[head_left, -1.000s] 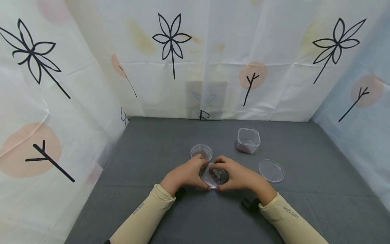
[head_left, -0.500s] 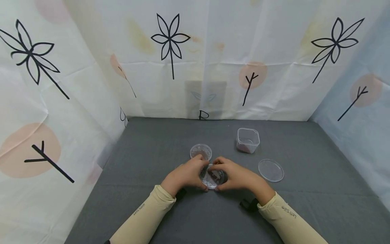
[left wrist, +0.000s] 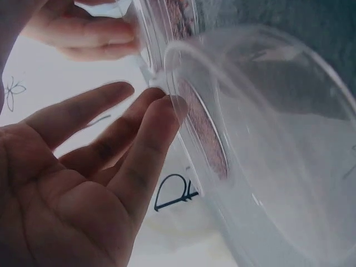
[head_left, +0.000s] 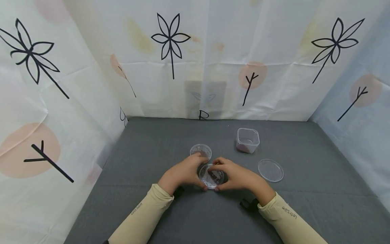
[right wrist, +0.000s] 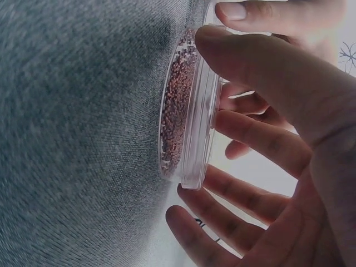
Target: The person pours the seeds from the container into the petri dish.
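My right hand grips a round clear plastic container at its side, thumb on the front rim and fingers bent round the far side. A clear lid covers it, and small reddish-brown grains fill its lower part. My left hand is at the container's left side, its fingers loosely spread and its thumb close to the front edge. Just behind stands a second round container with similar grains, partly covered by the left fingers. In the left wrist view a large clear round lid shows close to the camera.
A square clear tub with some reddish-brown contents stands at the back right. Nearer, a round clear lid lies flat on the grey cloth. Patterned fabric hangs along the back and sides.
My left hand has eased slightly left, and its thumb has come away from the container's front edge. The right hand keeps its grip. The other things have stayed in place.
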Available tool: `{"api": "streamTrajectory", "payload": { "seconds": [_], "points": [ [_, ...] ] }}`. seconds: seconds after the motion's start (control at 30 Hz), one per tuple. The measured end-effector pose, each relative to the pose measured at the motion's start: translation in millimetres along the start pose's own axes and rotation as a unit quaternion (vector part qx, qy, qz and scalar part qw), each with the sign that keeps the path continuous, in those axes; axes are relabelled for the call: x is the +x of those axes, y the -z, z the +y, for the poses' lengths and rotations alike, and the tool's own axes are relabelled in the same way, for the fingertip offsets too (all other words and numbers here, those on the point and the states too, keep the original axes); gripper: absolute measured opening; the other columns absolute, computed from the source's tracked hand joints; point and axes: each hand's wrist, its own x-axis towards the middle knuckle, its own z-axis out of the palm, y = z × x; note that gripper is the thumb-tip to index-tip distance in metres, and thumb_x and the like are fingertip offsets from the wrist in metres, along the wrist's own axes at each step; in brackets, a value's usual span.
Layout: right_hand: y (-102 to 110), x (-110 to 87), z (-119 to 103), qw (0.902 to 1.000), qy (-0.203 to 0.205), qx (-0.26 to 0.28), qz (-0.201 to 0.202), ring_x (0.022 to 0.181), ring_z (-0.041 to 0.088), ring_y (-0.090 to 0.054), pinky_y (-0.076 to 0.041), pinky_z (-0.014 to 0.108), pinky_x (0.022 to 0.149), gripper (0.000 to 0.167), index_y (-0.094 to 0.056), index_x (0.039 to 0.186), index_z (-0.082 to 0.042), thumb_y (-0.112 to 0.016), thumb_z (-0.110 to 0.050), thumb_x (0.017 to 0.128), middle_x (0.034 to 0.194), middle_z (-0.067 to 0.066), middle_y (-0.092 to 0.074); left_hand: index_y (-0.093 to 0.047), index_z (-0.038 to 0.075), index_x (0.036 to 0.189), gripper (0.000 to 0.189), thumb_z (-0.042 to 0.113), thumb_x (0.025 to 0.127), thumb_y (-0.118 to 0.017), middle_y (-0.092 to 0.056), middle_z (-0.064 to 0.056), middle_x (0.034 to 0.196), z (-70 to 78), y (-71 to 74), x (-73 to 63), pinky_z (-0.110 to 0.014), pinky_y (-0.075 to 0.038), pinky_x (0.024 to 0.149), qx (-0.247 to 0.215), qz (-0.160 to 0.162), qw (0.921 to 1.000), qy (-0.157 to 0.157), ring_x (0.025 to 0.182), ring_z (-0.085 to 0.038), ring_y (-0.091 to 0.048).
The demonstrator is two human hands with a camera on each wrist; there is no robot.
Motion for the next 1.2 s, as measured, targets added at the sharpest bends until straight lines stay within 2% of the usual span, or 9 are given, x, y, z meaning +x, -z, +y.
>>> {"api": "streamTrajectory", "payload": {
  "seconds": [0.17,0.43,0.53,0.73,0.9,1.07,1.2],
  "points": [
    [2.0,-1.2,-2.7,0.9999,-0.008,-0.005,-0.007,0.126,0.029,-0.058,-0.053,0.051,0.103,0.059,-0.069,0.140,-0.014,-0.090,-0.033,0.088,0.143,0.011,-0.056,-0.059,0.001,0.150,0.093,0.032,0.072,-0.102,-0.060,-0.015,0.144,-3.4,6.5,-2.3,-0.048,-0.053,0.109,-0.008,0.007,0.9999,-0.006,0.131,-0.031,-0.061],
    [4.8,-3.9,-5.2,0.9997,-0.016,-0.011,-0.014,0.127,0.030,-0.058,-0.054,0.052,0.101,0.060,-0.066,0.143,-0.016,-0.088,-0.033,0.090,0.144,0.012,-0.054,-0.064,0.008,0.146,0.084,0.032,0.074,-0.100,-0.060,-0.010,0.144,-5.7,16.7,-6.8,-0.048,-0.051,0.111,0.001,0.031,0.9994,0.017,0.136,-0.029,-0.056],
    [4.4,-4.9,-5.9,0.9996,-0.020,-0.012,-0.015,0.127,0.030,-0.058,-0.054,0.052,0.101,0.060,-0.066,0.143,-0.017,-0.088,-0.034,0.090,0.144,0.012,-0.054,-0.064,0.009,0.147,0.084,0.032,0.075,-0.100,-0.059,-0.011,0.141,-7.9,18.3,-8.0,-0.048,-0.052,0.108,0.006,0.031,0.9991,0.027,0.129,-0.028,-0.058],
    [2.0,-5.4,-5.3,0.9995,-0.025,-0.014,-0.014,0.127,0.029,-0.058,-0.054,0.053,0.101,0.061,-0.065,0.143,-0.019,-0.088,-0.036,0.090,0.145,0.010,-0.054,-0.069,0.005,0.138,0.081,0.036,0.071,-0.102,-0.060,-0.014,0.128,-13.1,26.6,-12.4,-0.046,-0.056,0.097,0.026,0.023,0.9962,0.080,0.111,-0.026,-0.059],
    [1.6,-5.2,-5.0,0.9995,-0.023,-0.017,-0.011,0.127,0.029,-0.058,-0.053,0.053,0.102,0.060,-0.065,0.143,-0.019,-0.088,-0.037,0.090,0.144,0.009,-0.054,-0.070,0.004,0.132,0.081,0.039,0.067,-0.103,-0.061,-0.015,0.127,-16.5,34.5,-19.0,-0.046,-0.056,0.095,0.040,0.022,0.9907,0.128,0.110,-0.027,-0.060],
    [1.5,-5.3,-4.8,0.9995,-0.020,-0.023,-0.010,0.126,0.028,-0.059,-0.053,0.052,0.102,0.060,-0.065,0.142,-0.019,-0.087,-0.037,0.090,0.143,0.008,-0.055,-0.069,0.004,0.130,0.083,0.041,0.065,-0.104,-0.061,-0.014,0.125,-19.7,37.0,-23.5,-0.046,-0.056,0.094,0.040,0.012,0.9874,0.152,0.106,-0.026,-0.062],
    [2.3,-4.4,-5.6,0.9996,-0.015,-0.022,-0.009,0.127,0.029,-0.058,-0.053,0.053,0.102,0.060,-0.065,0.143,-0.018,-0.087,-0.037,0.091,0.144,0.009,-0.055,-0.068,0.005,0.131,0.085,0.042,0.064,-0.104,-0.061,-0.015,0.126,-20.5,37.5,-25.4,-0.047,-0.056,0.093,0.042,0.006,0.9864,0.159,0.105,-0.026,-0.062]
  ]
}}
